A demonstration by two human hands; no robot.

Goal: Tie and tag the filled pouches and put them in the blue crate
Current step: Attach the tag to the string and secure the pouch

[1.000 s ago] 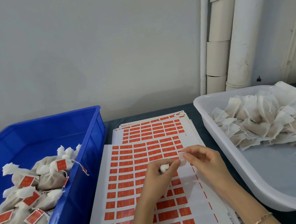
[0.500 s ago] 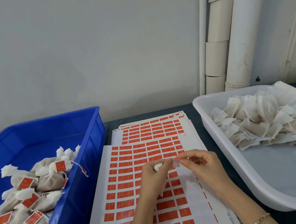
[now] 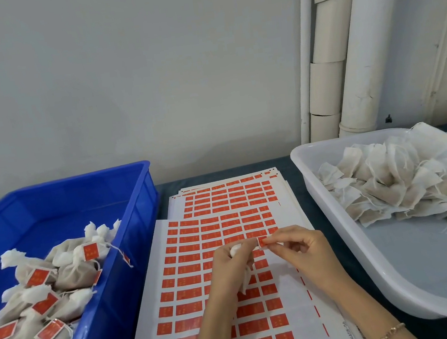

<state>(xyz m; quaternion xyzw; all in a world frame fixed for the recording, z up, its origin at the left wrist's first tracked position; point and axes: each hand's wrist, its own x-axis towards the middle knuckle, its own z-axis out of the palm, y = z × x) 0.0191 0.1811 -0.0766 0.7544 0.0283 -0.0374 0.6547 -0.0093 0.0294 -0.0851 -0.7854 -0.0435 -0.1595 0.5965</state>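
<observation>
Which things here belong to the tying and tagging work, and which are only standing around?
For the job:
- pouch gripped by the left hand
- red tag pinched by the right hand
- label sheets
- untagged pouches in the white tray
- blue crate holding tagged pouches

Just around:
- white pipes on the wall
- bracelet on the right wrist

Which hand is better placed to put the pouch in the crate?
Likely left: the left hand grips the pouch, with the blue crate on its side; the right hand pinches the tag.
</observation>
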